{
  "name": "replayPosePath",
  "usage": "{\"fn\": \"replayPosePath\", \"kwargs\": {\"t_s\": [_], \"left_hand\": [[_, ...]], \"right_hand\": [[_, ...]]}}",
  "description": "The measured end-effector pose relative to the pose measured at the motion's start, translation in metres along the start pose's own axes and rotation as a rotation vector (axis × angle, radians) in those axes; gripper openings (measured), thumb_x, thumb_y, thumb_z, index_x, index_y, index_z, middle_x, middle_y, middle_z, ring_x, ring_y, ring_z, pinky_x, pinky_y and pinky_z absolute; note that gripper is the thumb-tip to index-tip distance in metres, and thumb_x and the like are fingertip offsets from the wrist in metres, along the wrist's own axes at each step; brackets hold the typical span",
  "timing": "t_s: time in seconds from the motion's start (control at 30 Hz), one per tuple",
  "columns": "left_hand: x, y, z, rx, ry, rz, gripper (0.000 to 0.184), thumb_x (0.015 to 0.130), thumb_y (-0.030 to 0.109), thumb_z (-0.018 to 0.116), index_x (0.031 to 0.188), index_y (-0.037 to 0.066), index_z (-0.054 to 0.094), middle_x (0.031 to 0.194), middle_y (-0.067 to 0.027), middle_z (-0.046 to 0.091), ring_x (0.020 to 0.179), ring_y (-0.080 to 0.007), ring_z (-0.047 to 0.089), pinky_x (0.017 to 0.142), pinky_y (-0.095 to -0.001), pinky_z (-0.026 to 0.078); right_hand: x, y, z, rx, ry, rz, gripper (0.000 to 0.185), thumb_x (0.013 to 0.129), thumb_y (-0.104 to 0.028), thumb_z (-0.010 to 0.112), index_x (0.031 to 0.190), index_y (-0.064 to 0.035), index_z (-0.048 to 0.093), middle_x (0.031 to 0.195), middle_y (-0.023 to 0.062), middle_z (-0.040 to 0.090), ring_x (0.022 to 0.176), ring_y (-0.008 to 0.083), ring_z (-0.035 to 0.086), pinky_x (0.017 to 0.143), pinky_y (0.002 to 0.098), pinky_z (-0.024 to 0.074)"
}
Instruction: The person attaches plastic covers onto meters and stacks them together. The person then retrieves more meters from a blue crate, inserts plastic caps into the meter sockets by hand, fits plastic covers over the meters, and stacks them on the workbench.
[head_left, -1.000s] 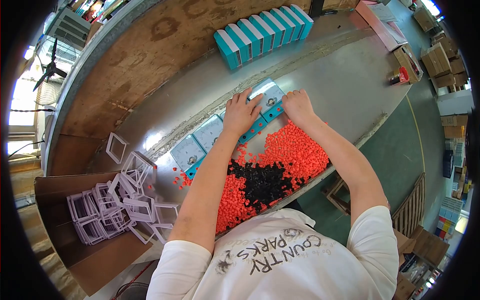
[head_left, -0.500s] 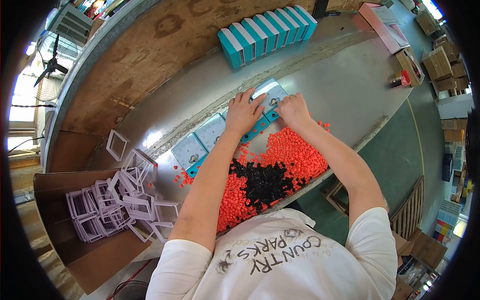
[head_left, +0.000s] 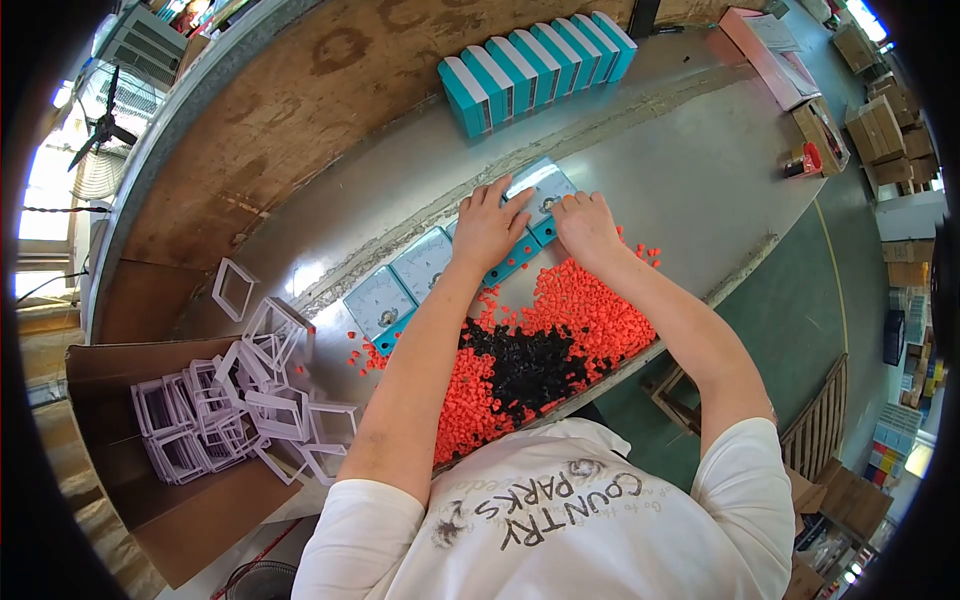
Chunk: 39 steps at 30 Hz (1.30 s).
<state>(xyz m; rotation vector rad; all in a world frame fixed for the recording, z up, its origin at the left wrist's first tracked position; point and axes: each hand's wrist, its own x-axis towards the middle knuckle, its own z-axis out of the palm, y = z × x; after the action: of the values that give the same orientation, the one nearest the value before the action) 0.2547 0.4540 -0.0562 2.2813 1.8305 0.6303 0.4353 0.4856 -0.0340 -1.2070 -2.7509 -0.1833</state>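
I have the left hand (head_left: 485, 228) spread and loose, partly over the right-end meter (head_left: 545, 180); the right hand (head_left: 587, 225) curls at its teal edge (head_left: 545, 231), whether pinching anything I cannot tell. The meter lies on the metal table (head_left: 670, 140) beyond red pieces (head_left: 585, 300)

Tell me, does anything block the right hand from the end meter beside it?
Nothing visible does: the right hand is at the near edge of the analog panel meter. The left hand overlaps its other side, and most loose red plastic pieces lie nearer the body.
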Motion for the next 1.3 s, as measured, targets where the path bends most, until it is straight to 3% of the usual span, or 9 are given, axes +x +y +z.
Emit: {"fn": "replayPosePath", "kwargs": {"t_s": [0.1,0.2,0.5,0.57,0.7,0.8,1.0,1.17,1.3], "left_hand": [[-0.002,0.001,0.001,-0.001,-0.003,-0.002,0.035,0.082,0.032,0.055,0.117,0.027,0.056,0.127,-0.0051,0.043,0.111,-0.0262,0.044,0.091,-0.0415,0.036],[-0.001,0.001,0.001,0.000,0.004,0.000,0.035,0.082,0.031,0.055,0.117,0.027,0.056,0.127,-0.0052,0.043,0.111,-0.0260,0.044,0.091,-0.0415,0.036],[0.000,0.001,-0.001,-0.007,0.003,0.003,0.034,0.082,0.031,0.055,0.116,0.027,0.056,0.127,-0.0056,0.044,0.110,-0.0265,0.044,0.091,-0.0413,0.036],[-0.001,0.001,0.000,-0.008,0.000,0.005,0.034,0.082,0.031,0.055,0.116,0.027,0.056,0.127,-0.0057,0.044,0.110,-0.0266,0.044,0.091,-0.0412,0.036],[0.000,0.001,0.000,0.002,0.015,0.010,0.035,0.082,0.031,0.055,0.117,0.027,0.056,0.127,-0.0057,0.044,0.110,-0.0266,0.044,0.091,-0.0413,0.036],[-0.001,0.000,0.000,0.011,0.020,0.015,0.035,0.082,0.031,0.055,0.117,0.027,0.056,0.127,-0.0056,0.044,0.110,-0.0266,0.044,0.091,-0.0414,0.036],[0.000,0.000,0.001,0.008,0.018,0.014,0.035,0.082,0.032,0.055,0.116,0.026,0.057,0.126,-0.0055,0.044,0.110,-0.0265,0.044,0.091,-0.0418,0.036],[-0.002,0.000,0.001,-0.002,0.016,0.003,0.034,0.082,0.032,0.055,0.116,0.027,0.056,0.127,-0.0055,0.044,0.110,-0.0263,0.044,0.091,-0.0421,0.036],[0.000,0.001,-0.001,-0.001,0.007,0.004,0.034,0.083,0.031,0.055,0.117,0.026,0.056,0.127,-0.0055,0.044,0.110,-0.0262,0.044,0.092,-0.0422,0.036]], "right_hand": [[-0.002,0.001,0.007,-0.103,0.114,-0.077,0.019,0.074,-0.026,0.061,0.066,-0.0084,0.063,0.064,0.0050,0.059,0.066,0.0196,0.058,0.066,0.0345,0.0377],[0.004,0.002,-0.003,-0.037,-0.171,0.023,0.015,0.073,-0.022,0.060,0.064,-0.0095,0.062,0.064,0.0046,0.059,0.064,0.0196,0.057,0.065,0.0337,0.0374],[-0.001,-0.022,0.003,-0.016,0.164,-0.133,0.012,0.071,-0.018,0.058,0.063,-0.0091,0.062,0.062,0.0047,0.059,0.063,0.0196,0.057,0.069,0.0344,0.0383],[0.002,-0.022,0.000,0.005,-0.111,-0.034,0.008,0.070,-0.015,0.057,0.069,-0.0089,0.062,0.066,0.0039,0.059,0.066,0.0197,0.057,0.070,0.0346,0.0390],[0.001,-0.025,-0.008,0.037,-0.139,0.004,0.007,0.070,-0.014,0.056,0.070,-0.0093,0.062,0.066,0.0037,0.059,0.066,0.0198,0.058,0.069,0.0354,0.0391],[-0.002,-0.027,0.002,-0.053,0.101,-0.100,0.011,0.072,-0.019,0.058,0.068,-0.0095,0.063,0.064,0.0038,0.060,0.067,0.0195,0.059,0.068,0.0354,0.0386],[0.008,-0.016,-0.014,0.079,-0.225,0.040,0.013,0.074,-0.021,0.059,0.073,-0.0093,0.062,0.068,0.0065,0.060,0.065,0.0211,0.058,0.067,0.0342,0.0383],[-0.003,0.019,-0.013,0.148,0.084,0.206,0.010,0.073,-0.017,0.057,0.074,-0.0075,0.060,0.074,0.0070,0.059,0.076,0.0228,0.057,0.067,0.0366,0.0398],[-0.004,0.034,0.000,0.197,-0.099,0.076,0.006,0.071,-0.010,0.056,0.075,-0.0071,0.059,0.077,0.0077,0.057,0.082,0.0229,0.055,0.071,0.0368,0.0416]]}}
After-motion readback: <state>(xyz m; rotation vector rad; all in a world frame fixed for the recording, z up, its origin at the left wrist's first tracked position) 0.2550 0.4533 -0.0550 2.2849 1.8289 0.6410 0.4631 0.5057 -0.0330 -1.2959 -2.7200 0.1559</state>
